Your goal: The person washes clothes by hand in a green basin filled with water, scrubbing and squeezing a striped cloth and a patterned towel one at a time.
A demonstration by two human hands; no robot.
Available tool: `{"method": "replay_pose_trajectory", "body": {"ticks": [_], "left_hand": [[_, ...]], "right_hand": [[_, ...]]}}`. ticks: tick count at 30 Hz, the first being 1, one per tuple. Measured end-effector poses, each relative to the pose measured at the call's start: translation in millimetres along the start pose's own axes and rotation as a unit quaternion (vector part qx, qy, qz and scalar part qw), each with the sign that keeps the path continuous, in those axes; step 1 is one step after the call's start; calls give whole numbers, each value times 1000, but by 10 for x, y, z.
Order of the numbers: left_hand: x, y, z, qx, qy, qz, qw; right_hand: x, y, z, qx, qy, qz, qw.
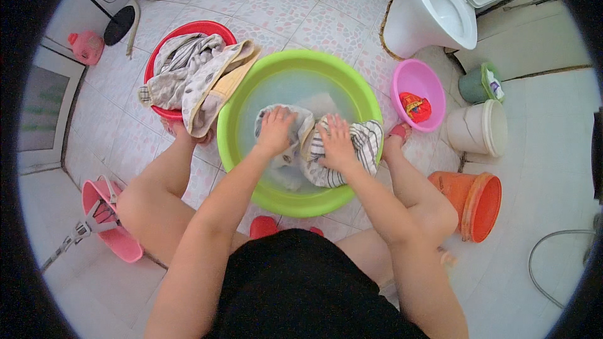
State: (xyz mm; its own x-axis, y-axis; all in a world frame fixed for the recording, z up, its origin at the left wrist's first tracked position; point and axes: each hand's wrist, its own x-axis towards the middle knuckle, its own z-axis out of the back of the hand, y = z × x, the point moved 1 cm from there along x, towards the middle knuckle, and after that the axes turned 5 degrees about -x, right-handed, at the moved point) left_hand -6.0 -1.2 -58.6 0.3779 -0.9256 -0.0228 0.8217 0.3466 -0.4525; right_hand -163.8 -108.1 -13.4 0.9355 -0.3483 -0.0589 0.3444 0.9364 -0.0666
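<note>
A green basin (295,210) of cloudy water stands on the floor between my knees. Wet cloth lies in it, partly under water: a pale spotted piece (302,117) on the left and a dark-striped white piece (367,144) on the right, lifted against the basin's right wall. My left hand (275,129) rests on the pale piece with its fingers apart. Spread fingers of my right hand (336,142) lie across the striped piece. Both hands press on the cloth from above; what lies under the palms is hidden.
A red basin (217,26) heaped with printed cloth (195,75) touches the green basin's left side. To the right are a pink basin (434,81) with a red packet, a white bucket (468,129), an orange bucket (453,191) and a toilet (408,22). A pink mop bucket (122,245) stands left.
</note>
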Motion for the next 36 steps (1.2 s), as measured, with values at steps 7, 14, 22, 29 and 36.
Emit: {"method": "replay_pose_trajectory", "body": {"ticks": [7,14,22,29,36], "left_hand": [[344,15,-113,20,105,10,994],[339,296,86,-2,179,95,979],[143,774,262,-611,20,277,741],[326,398,-240,-458,-152,297,824],[250,266,-780,-221,-53,257,939]], "right_hand": [[116,-313,-381,95,152,-109,978],[219,-893,-279,512,33,-374,773],[772,-542,-403,579,-125,-342,729],[782,-57,-699,257,17,-199,946],[593,-46,-1167,220,93,-280,930]]}}
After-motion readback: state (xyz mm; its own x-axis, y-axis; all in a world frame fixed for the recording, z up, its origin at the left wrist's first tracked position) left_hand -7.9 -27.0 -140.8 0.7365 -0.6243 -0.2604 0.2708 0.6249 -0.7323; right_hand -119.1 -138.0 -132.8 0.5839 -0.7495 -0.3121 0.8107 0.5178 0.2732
